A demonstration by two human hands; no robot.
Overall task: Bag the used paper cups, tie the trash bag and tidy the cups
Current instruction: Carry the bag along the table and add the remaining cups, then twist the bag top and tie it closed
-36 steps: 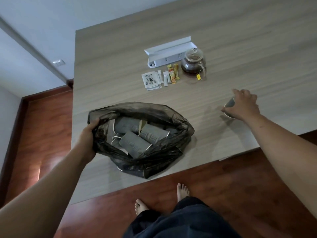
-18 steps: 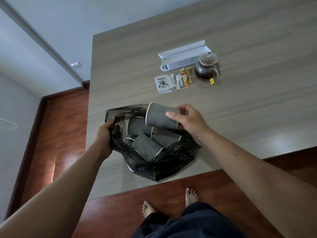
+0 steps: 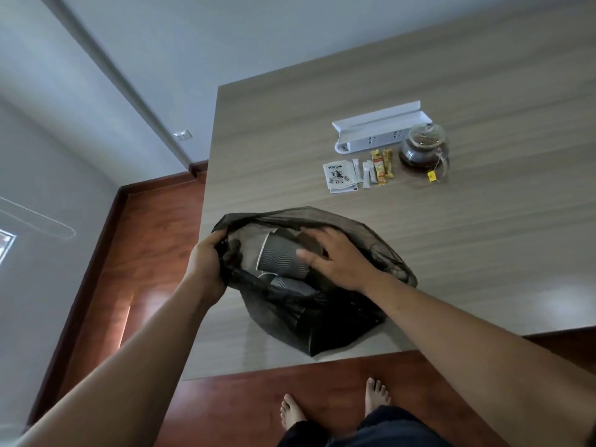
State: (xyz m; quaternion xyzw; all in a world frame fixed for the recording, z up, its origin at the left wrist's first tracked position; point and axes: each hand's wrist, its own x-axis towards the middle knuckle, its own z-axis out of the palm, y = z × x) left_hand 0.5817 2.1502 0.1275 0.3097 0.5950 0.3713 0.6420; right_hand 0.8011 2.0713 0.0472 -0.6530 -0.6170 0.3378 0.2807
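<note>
Near the table's (image 3: 483,253) front edge, toward its left corner, the left hand (image 3: 206,262) grips the trash bag's (image 3: 348,324) rim, holding it open. The right hand (image 3: 335,259) reaches inside, fingers spread over a paper cup (image 3: 280,256); whether it grasps the cup is unclear. The thin bag slumps toward the edge; if the rim slips, cups could roll out.

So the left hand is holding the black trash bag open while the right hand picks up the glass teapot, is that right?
Not quite. The head view shows the left hand gripping the rim of the black plastic trash bag, but the right hand is inside the bag on a grey ribbed paper cup. The round glass teapot stands untouched on the wooden table.
</note>
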